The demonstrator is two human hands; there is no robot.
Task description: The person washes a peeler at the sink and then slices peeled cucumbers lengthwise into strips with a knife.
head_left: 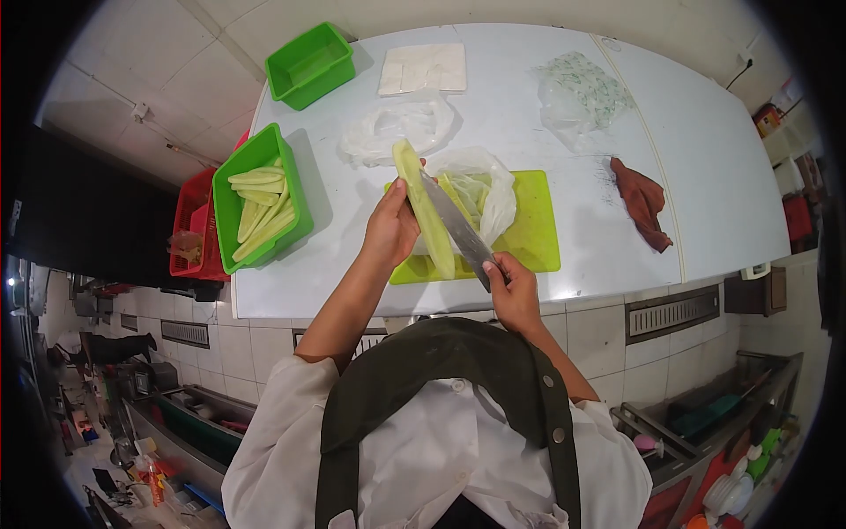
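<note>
A long pale green peeled vegetable point(425, 212) is in my left hand point(395, 222), fingers closed round it, above the left part of a yellow-green cutting board point(531, 220). My right hand point(513, 286) grips the handle of a large knife point(460, 225); its blade lies along the vegetable's right side. Whether the edge touches the vegetable is unclear. Behind the blade, a clear plastic bag point(499, 194) with green pieces in it rests on the board. At the left, a green basket point(298, 198) holds several long peeled pieces point(261, 204).
An empty-looking green bin point(310, 69) stands at the back left, near a white stack point(423, 69) and a crumpled bag point(401, 128). A red basket point(189, 225) is beyond the left edge. Farther right are a patterned plastic bag point(582, 97) and a brown cloth point(641, 203).
</note>
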